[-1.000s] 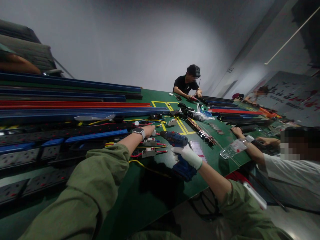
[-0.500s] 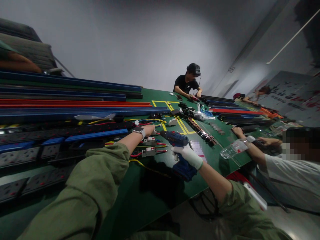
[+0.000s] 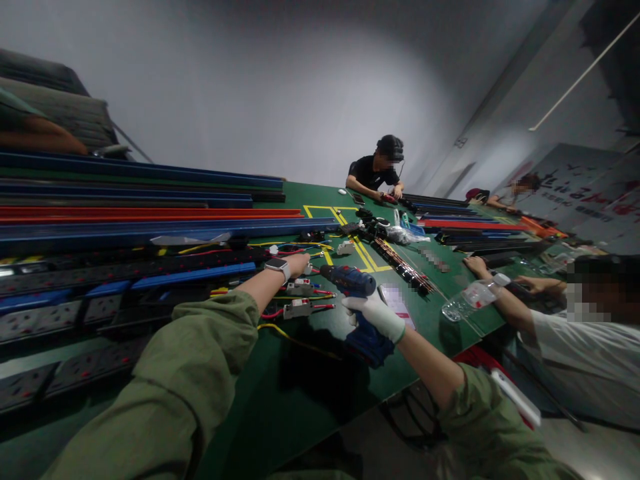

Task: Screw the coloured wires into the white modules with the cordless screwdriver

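My right hand [image 3: 376, 316], in a white glove, is wrapped round the grip of a blue cordless drill [image 3: 350, 280]. The drill's nose points left towards my left hand [image 3: 299, 265], which is bare with a watch [image 3: 278, 266] on the wrist. Its fingers are closed on a small wired circuit breaker [image 3: 309, 269], mostly hidden by the hand. Just below lie two more grey-white circuit breakers, an upper one [image 3: 299, 287] and a lower one [image 3: 297, 308], with red and yellow wire ends. Black power strips [image 3: 90, 367] with sockets stretch away to the left.
Long blue and orange rails [image 3: 150, 215] cover the left of the green table [image 3: 280, 393]. A bundle of copper strips [image 3: 400, 263], a paper sheet [image 3: 397, 303] and a plastic bottle [image 3: 470, 299] lie to the right. Co-workers sit across the table [image 3: 374, 172] and at right [image 3: 585, 340].
Both hands keep almost the same place, the drill still beside the left hand. The whole view has shifted slightly downward.
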The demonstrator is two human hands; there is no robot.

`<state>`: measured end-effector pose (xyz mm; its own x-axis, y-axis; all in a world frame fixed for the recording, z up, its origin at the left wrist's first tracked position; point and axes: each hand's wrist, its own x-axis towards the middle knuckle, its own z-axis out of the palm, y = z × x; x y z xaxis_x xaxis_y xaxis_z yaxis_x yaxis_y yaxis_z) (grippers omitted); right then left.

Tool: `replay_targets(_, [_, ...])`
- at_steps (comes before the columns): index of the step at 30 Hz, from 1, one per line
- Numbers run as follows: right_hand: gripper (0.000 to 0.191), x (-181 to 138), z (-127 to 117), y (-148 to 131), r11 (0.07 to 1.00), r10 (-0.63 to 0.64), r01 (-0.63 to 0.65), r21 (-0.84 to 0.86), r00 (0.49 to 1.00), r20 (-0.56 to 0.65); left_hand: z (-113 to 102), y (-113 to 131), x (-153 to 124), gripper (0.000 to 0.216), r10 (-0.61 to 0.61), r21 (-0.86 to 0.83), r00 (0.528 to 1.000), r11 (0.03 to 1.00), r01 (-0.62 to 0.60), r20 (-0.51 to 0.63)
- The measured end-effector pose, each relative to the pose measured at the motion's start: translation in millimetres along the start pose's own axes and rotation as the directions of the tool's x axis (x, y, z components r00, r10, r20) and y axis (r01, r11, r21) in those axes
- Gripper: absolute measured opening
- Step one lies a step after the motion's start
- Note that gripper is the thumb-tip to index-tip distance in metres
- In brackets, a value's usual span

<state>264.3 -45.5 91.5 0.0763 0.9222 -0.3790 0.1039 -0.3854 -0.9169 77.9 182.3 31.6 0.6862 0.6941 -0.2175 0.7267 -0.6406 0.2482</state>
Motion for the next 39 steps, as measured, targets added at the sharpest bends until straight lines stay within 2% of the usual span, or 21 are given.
replay_targets(17, [0.021, -5.4, 3.5, -2.9, 0.996, -0.080, 0.079, -0.038, 0.997, -0.012, -9.5, 9.9, -11.6, 0.054, -0.006, -0.036, 1.000, 0.999, 0.006, -0.006])
replay_targets(30, [0.020, -3.9, 2.3, -3.4, 0.999, -0.052, 0.051, -0.018, 0.999, -0.012, -3.8, 3.3, -4.8, 0.050, 0.005, -0.019, 1.000, 1.000, -0.005, -0.001])
replay_targets(39, [0.020, -3.5, 1.8, -2.6, 0.999, -0.036, 0.037, -0.026, 0.999, 0.011, -2.4, 2.8, -2.7, 0.059, 0.003, 0.003, 1.000, 1.000, -0.003, 0.019])
